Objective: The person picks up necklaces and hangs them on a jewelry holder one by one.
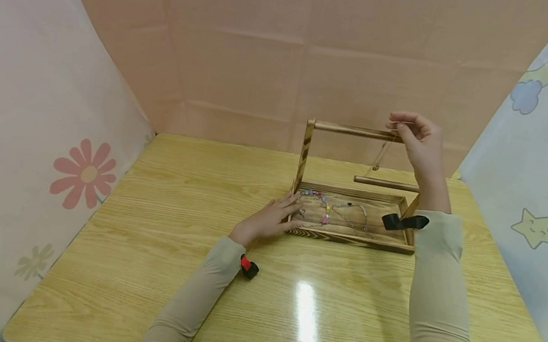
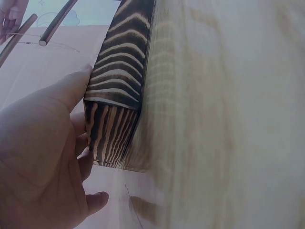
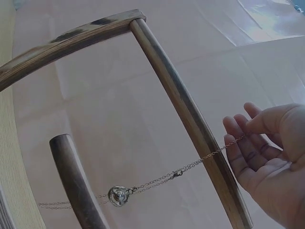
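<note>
In the head view, the right hand (image 1: 419,145) pinches one end of a fine chain necklace (image 3: 151,183) between thumb and fingers, just beside the top bar (image 1: 348,130) of a wooden jewellery stand. The necklace falls toward 7 o'clock from the fingertips, its long axis running from 1 to 7, and its round pendant (image 1: 375,167) hangs between the top bar and the lower bar (image 1: 386,184). The right wrist view shows the chain crossing the top bar; whether its weight rests there, I cannot tell. The right hand is clearly nearer. The left hand (image 1: 270,217), well apart at 8 o'clock from the necklace, grasps nothing; its spread, relaxed fingers touch the left end of the tray (image 1: 348,240) on the counter (image 1: 186,194). A multicoloured beaded bracelet (image 1: 328,208) lies in the tray.
</note>
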